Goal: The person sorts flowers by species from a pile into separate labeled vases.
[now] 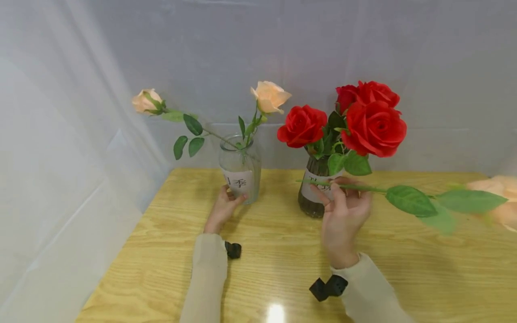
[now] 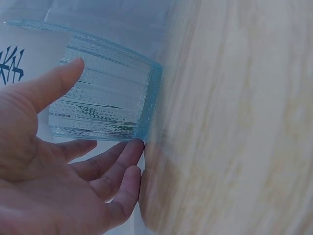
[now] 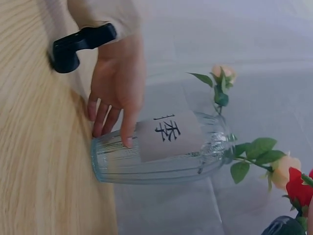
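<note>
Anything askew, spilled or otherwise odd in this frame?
Nothing spilled or damaged. One peach rose leans far out left over the clear vase's rim, while the other stands nearly upright. The left hand touches that vase; the right hand pinches a loose rose stem.

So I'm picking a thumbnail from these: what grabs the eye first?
The red roses in the dark vase at table centre stand out first. Next, the right hand pinches a peach rose stem lying sideways in front of that vase, while the left hand steadies the clear glass vase holding two peach roses.
</note>
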`<action>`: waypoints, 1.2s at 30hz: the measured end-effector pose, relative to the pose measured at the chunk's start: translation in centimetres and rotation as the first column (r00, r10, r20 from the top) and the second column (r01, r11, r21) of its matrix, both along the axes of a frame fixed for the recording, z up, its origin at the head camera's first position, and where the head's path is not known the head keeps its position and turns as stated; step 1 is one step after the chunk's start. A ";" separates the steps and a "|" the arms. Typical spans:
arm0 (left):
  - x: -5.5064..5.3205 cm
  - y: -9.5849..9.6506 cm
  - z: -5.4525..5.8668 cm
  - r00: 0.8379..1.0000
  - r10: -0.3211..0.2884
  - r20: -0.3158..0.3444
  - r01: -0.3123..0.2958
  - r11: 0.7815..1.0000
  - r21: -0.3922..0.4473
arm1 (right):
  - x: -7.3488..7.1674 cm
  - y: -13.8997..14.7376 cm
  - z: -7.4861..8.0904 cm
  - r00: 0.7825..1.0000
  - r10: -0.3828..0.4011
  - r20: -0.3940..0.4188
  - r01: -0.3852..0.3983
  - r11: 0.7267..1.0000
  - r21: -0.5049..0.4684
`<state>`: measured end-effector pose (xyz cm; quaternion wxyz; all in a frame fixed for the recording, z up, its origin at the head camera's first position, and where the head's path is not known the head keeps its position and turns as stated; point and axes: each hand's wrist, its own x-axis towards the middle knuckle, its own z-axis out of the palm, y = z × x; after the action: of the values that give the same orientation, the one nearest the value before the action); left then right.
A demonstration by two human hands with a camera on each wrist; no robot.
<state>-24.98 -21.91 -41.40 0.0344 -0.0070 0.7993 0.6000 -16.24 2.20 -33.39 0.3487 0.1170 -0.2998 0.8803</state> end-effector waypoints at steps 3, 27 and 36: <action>0.0 0.0 0.0 1.000 0.003 0.004 -0.003 1.000 -0.004 | 0.2 -0.8 -0.4 0.999 -0.023 -0.026 0.025 0.997 0.068; -0.1 -0.1 0.0 1.000 0.008 -0.011 -0.008 0.999 -0.031 | -0.5 -5.7 -1.7 0.963 -0.044 -0.267 0.128 0.943 0.309; -0.1 0.0 0.0 1.000 0.013 -0.010 -0.013 1.000 -0.012 | -2.5 -6.6 -0.9 0.963 -0.017 -0.271 0.128 0.907 0.400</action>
<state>-25.06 -21.87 -41.39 0.0266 -0.0093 0.8031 0.5952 -18.73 -4.44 -34.25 0.3851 0.2918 -0.4350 0.7598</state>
